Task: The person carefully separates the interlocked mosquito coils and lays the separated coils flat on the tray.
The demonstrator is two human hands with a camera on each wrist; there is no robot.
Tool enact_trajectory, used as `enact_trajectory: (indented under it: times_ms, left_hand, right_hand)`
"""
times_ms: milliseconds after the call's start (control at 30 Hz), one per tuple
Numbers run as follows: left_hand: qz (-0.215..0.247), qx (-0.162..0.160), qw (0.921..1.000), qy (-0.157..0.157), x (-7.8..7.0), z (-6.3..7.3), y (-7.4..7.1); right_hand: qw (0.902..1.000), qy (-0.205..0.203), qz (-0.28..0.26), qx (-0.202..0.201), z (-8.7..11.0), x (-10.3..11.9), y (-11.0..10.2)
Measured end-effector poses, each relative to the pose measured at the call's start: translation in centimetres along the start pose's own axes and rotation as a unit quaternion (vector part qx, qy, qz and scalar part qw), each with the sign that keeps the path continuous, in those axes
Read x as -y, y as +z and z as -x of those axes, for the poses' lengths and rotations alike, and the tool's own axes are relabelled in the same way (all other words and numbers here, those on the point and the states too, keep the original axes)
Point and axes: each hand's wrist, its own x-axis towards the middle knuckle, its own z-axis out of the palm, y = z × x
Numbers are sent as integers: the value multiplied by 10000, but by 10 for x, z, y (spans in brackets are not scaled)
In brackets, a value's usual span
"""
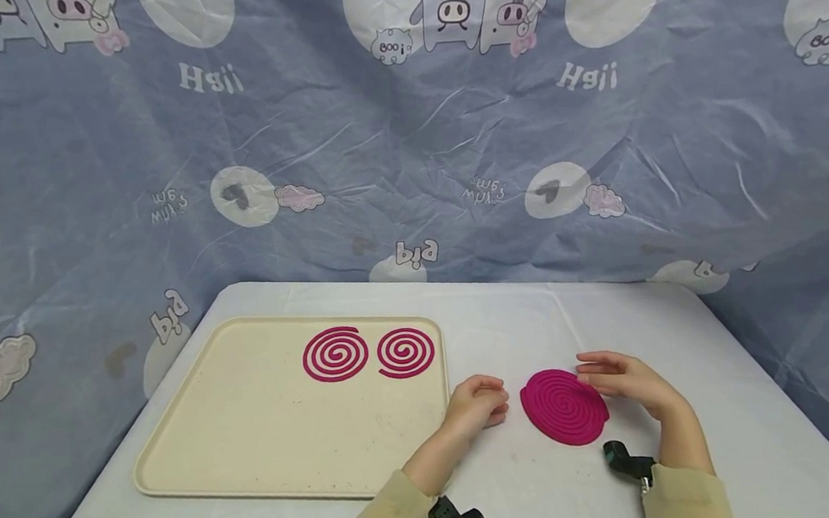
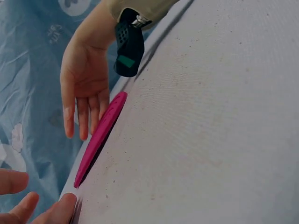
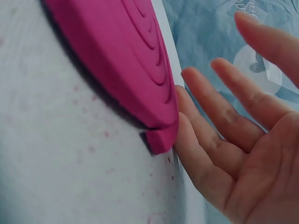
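A magenta mosquito coil disc [image 1: 565, 407], its spirals nested tightly together, lies flat on the white table between the two hands. My right hand [image 1: 623, 379] is at its far right edge, fingers loosely extended; in the right wrist view the lower fingers [image 3: 196, 163] come right up against the disc's rim. To the left of the disc, my left hand [image 1: 476, 403] hovers with relaxed, slightly bent fingers and holds nothing. Two loosely wound single mosquito coils, one at the left [image 1: 335, 354] and one at the right [image 1: 405, 353], lie side by side on the tray.
A cream rectangular tray [image 1: 255, 470] with a raised rim covers the left part of the table [image 1: 539, 495]. Small crumbs dot the tray and tabletop. A printed blue cloth [image 1: 390, 154] hangs behind and on both sides. Black wrist cameras sit on both wrists.
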Motion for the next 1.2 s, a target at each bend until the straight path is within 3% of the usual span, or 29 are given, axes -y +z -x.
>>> enact_trajectory:
  times_ms: [133, 267, 500, 800, 1200]
  left_hand:
    - [6, 150, 9998, -117, 2, 1, 2]
    - [-10, 257, 9996, -142, 3, 1, 2]
    - [-129, 420, 9990, -127, 2, 1, 0]
    - [-204, 436, 9986, -237, 2, 0, 0]
    - [-267, 416, 9987, 89, -2, 2, 0]
  right_hand:
    - [10000, 75, -4, -57, -1, 1, 2]
    - [9999, -123, -67, 11, -4, 0, 3]
    - [9988, -258, -236, 329, -9, -1, 8]
    - [9972, -216, -526, 484, -9, 3, 9]
    - [9899, -619, -1185, 469, -12, 5, 10]
